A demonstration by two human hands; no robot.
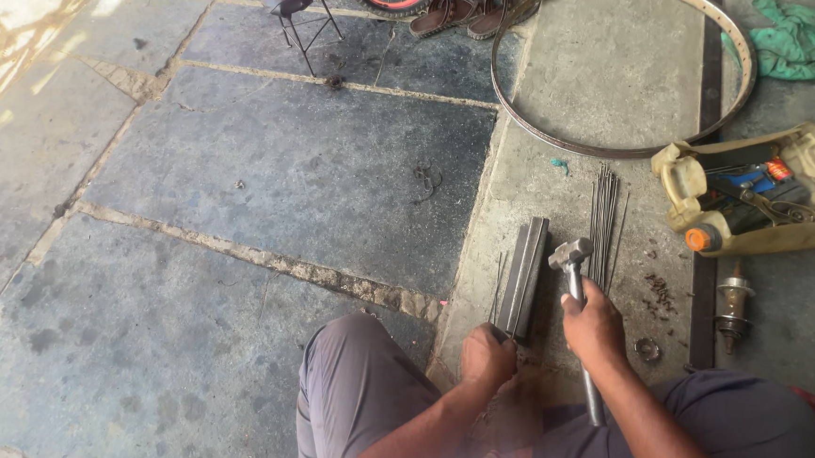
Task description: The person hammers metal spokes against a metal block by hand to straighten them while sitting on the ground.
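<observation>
Gripping the hammer (575, 268) in my right hand (595, 327), my left hand (487, 355) pinches a thin spoke (498, 286) beside the steel bar (523, 276) on the floor (289, 165); the spoke bundle (604, 222) and bare rim (624, 73) lie unjoined.

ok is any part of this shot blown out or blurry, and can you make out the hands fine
Head view: sunlight washes out the top left floor; the rest lies in even shade and looks sharp. The left hand at the metal bar and the right hand gripping the hammer are clear, with slight wide-angle bending at the edges.
</observation>
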